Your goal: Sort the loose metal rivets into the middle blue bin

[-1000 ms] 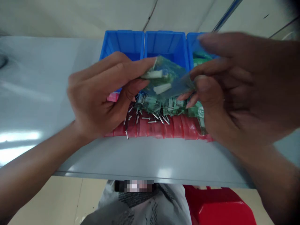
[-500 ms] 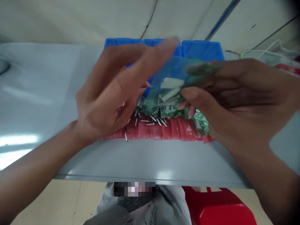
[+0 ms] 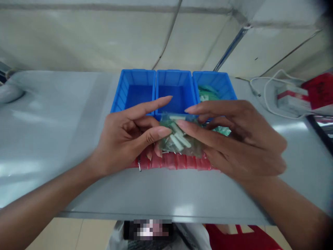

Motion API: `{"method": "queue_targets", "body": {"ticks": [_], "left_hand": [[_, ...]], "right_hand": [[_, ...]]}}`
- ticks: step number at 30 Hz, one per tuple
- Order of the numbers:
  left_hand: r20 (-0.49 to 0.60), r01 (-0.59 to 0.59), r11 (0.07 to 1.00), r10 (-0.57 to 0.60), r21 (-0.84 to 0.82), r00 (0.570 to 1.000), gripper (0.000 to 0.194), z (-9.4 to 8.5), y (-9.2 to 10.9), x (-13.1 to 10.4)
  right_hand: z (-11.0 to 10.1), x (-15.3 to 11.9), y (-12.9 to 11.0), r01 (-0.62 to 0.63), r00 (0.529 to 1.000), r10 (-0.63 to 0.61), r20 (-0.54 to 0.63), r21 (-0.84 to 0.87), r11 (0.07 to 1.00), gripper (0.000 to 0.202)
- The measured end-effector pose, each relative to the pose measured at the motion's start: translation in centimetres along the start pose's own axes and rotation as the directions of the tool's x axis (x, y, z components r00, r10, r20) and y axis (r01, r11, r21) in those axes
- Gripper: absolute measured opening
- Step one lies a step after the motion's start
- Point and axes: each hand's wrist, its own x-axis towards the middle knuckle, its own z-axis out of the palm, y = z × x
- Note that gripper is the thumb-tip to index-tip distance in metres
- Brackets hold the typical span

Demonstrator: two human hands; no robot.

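Both hands, left (image 3: 127, 139) and right (image 3: 234, 139), pinch a crinkly clear bag (image 3: 179, 139) of pale sticks, three square blue bins (image 3: 174, 86) at 12 o'clock.

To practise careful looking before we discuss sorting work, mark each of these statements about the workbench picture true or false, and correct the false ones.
1. Both hands hold one small clear plastic bag between them. True: the left hand and right hand pinch it from either side.
2. The bag is empty. False: pale stick-like pieces show inside it.
3. Three blue bins stand side by side behind the hands. True.
4. The leftmost bin holds green packets. False: the green packets lie in the rightmost bin; the leftmost looks bare inside.
5. A red sheet lies on the grey table under the hands. True.
6. A white cable lies to the left of the bins. False: it lies to their right.
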Motion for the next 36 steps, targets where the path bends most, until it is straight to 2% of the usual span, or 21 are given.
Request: {"method": "queue_targets", "body": {"ticks": [2, 4, 5, 6, 8, 10, 12, 14, 16, 18, 20, 25, 28, 33, 36], "left_hand": [[-0.055, 0.002, 0.998, -0.005, -0.063, 0.998, 0.032, 0.0, -0.2, 0.0], [-0.149, -0.040, 0.997, 0.030, -0.065, 0.988, 0.027, -0.3, -0.5, 0.3], [-0.192, -0.056, 0.997, 0.047, -0.045, 0.980, 0.025, -0.5, -0.7, 0.4], [-0.229, -0.068, 0.997, 0.062, -0.019, 0.971, 0.023, -0.8, -0.8, 0.5], [-0.279, -0.083, 0.996, 0.084, 0.016, 0.957, 0.019, -1.2, -1.0, 0.7], [-0.299, -0.081, 0.996, 0.085, 0.027, 0.950, 0.017, -1.4, -1.0, 0.7], [-0.307, -0.079, 0.996, 0.084, 0.030, 0.948, 0.017, -1.3, -0.8, 0.5], [-0.312, -0.086, 0.996, 0.093, 0.037, 0.946, 0.016, -1.2, -0.5, 0.3], [-0.316, -0.103, 0.993, 0.115, 0.055, 0.942, 0.014, -1.1, -0.3, 0.2], [-0.320, -0.119, 0.990, 0.139, 0.082, 0.937, 0.014, -1.1, -0.3, 0.2], [-0.322, -0.126, 0.986, 0.154, 0.105, 0.934, 0.015, -1.1, -0.5, 0.2], [-0.337, -0.215, 0.956, 0.272, 0.197, 0.901, 0.018, -1.0, -1.0, 0.4], [-0.345, -0.237, 0.918, 0.345, 0.319, 0.873, 0.022, -0.8, -1.0, 0.3], [-0.348, -0.176, 0.861, 0.369, 0.477, 0.862, 0.019, -0.9, -1.1, -0.1], [-0.287, -0.220, 0.806, 0.428, 0.549, 0.857, 0.019, -1.3, -1.4, -0.2]], "right_hand": [[-0.4, 0.1, 1.3, 0.006, 1.000, -0.006, 0.013, -0.007, 1.000, 0.023], [-0.9, 0.5, 3.7, -0.144, 0.989, 0.144, -0.037, 0.003, 0.990, 0.023], [-1.1, 0.6, 5.2, -0.248, 0.963, 0.251, -0.103, 0.042, 0.968, 0.025], [-1.3, 0.8, 6.7, -0.297, 0.946, 0.302, -0.115, 0.062, 0.953, 0.030], [-1.6, 0.9, 9.8, -0.317, 0.942, 0.317, -0.111, 0.016, 0.948, 0.050], [-1.9, 0.9, 12.1, -0.320, 0.947, 0.319, -0.033, -0.120, 0.940, 0.047], [-2.2, 0.9, 13.1, -0.289, 0.957, 0.290, -0.031, -0.234, 0.928, 0.045], [-2.5, 0.9, 12.9, -0.205, 0.978, 0.207, -0.032, -0.338, 0.918, 0.037], [-2.6, 0.9, 11.8, -0.088, 0.990, 0.124, 0.063, -0.408, 0.909, 0.032], [-2.5, 0.7, 10.7, 0.006, 0.974, 0.090, 0.207, -0.423, 0.906, 0.034], [-2.4, 0.4, 9.9, 0.041, 0.941, 0.104, 0.322, -0.414, 0.909, 0.042], [-2.7, 0.2, 8.8, 0.044, 0.888, 0.182, 0.422, -0.473, 0.880, 0.076], [-3.1, 0.6, 8.0, 0.030, 0.848, 0.251, 0.466, -0.515, 0.857, 0.086], [-3.1, 0.7, 6.3, -0.023, 0.811, 0.373, 0.451, -0.612, 0.790, 0.079], [-2.8, 0.7, 6.0, -0.029, 0.797, 0.393, 0.459, -0.621, 0.783, 0.066]]}}
